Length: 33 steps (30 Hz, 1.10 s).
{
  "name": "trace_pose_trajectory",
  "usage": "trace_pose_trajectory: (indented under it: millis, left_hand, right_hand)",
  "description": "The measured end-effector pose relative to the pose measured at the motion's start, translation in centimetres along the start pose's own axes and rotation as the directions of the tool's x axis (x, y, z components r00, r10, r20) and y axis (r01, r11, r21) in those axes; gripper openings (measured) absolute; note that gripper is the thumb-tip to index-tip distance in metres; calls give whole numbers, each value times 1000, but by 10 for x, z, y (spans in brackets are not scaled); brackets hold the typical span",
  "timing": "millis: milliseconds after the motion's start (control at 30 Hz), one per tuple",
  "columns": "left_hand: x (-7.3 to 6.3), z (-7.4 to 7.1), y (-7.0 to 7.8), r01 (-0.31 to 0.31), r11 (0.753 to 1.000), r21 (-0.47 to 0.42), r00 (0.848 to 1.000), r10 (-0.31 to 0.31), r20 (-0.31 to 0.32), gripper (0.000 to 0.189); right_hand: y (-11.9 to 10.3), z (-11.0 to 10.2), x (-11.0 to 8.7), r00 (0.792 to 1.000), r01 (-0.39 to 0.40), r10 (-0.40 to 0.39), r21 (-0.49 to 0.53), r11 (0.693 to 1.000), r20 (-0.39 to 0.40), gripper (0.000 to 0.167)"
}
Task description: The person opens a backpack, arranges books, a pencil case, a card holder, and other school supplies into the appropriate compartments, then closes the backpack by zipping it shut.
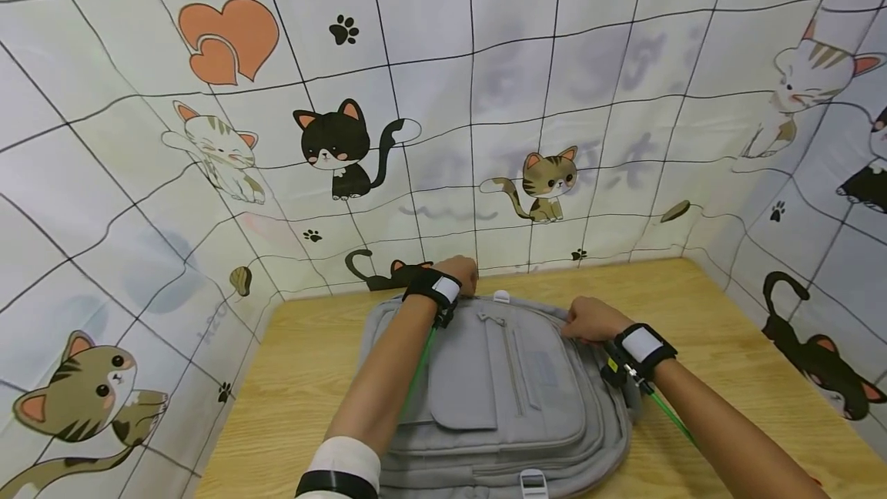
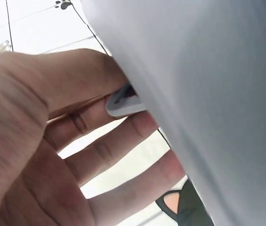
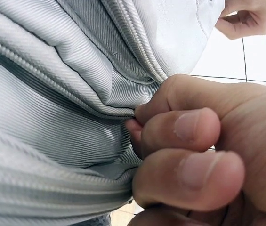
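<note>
A grey backpack (image 1: 460, 383) lies on the table with its front pocket facing up. At its far edge, my left hand (image 1: 463, 274) has thumb and forefinger pinched on the bag's edge, where a small pale loop (image 2: 123, 104) shows between them in the left wrist view. The other fingers of that hand reach behind the grey fabric (image 2: 208, 94). On the bag's upper right side, my right hand (image 1: 597, 319) curls its fingers and pinches the edge beside a zipper track (image 3: 137, 40). Its fingertips are partly hidden by the folds in the right wrist view.
The wooden table (image 1: 298, 376) runs under the bag. Behind it hangs a white cloth (image 1: 443, 98) with a grid and cartoon cats, which also covers both sides. A pale buckle (image 1: 533, 483) lies at the bag's near end. Green cables (image 1: 672, 418) run along both forearms.
</note>
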<state>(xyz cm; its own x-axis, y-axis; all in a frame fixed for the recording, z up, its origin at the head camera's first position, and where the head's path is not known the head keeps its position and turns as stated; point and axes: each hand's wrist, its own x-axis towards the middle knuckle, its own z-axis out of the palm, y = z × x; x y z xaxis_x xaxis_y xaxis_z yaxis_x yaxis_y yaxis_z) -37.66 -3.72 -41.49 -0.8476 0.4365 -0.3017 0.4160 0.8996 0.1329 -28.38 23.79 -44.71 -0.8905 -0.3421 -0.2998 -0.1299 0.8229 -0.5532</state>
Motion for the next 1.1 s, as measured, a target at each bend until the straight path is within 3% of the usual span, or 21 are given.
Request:
trace_pose_trajectory:
  millis: [133,433,600,833,1100]
  left_hand:
    - [-11,-6,-7,7,999,-35,1000,-7,5,30]
    - [-33,-11,-24,32,998,-55,999,-32,2,14]
    - [-34,-5,-37,24,996,-90,1000,-24,7,10]
    - [-32,-2,-43,32,989,-145,999,-29,21,12]
    - [-37,0,-46,-25,993,-112,999,22,-32,11]
  right_hand:
    - [2,1,0,1000,-3,3,-9,1000,-11,32]
    - [3,2,-2,1000,20,-20,4,1000,1,35]
    - [3,3,0,1000,29,-30,-15,999,-2,36]
    - [7,5,1,1000,30,-30,-11,999,4,36]
    - [3,0,3,999,45,-45,-85,995,1,35]
